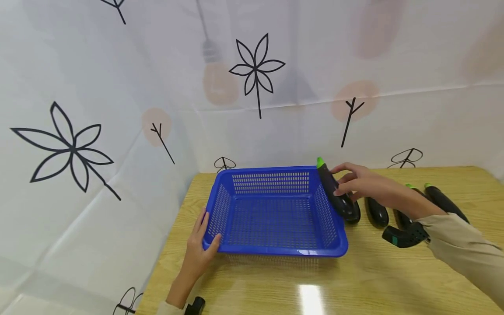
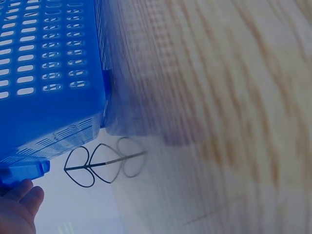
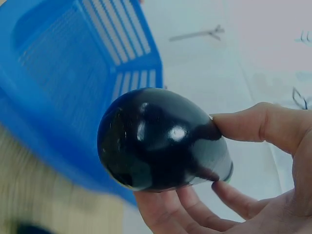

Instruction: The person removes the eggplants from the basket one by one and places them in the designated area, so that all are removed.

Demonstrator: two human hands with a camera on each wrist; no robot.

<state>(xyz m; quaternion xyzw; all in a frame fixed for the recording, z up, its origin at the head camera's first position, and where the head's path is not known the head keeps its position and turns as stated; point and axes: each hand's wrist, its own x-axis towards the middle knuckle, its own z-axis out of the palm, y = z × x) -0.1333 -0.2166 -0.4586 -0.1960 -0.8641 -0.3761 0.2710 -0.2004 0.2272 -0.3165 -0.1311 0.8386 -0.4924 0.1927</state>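
A dark, glossy eggplant (image 1: 330, 188) with a green stem end is tilted over the right rim of a blue plastic basket (image 1: 275, 251). My right hand (image 1: 362, 183) grips this eggplant (image 3: 156, 141) between thumb and fingers; the right wrist view shows its rounded end close up. At the basket's front left corner, my left hand (image 1: 198, 251) rests against the rim with its fingers extended. Only part of that hand (image 2: 19, 207) shows in the left wrist view. Nothing lies on the perforated basket floor.
Right of the basket, several more eggplants lie on the wooden table (image 1: 267, 288), among them one eggplant (image 1: 376, 213) near the right hand and another eggplant (image 1: 445, 201) farther right. My right forearm partly hides some. A white patterned cloth (image 1: 299, 127) hangs behind.
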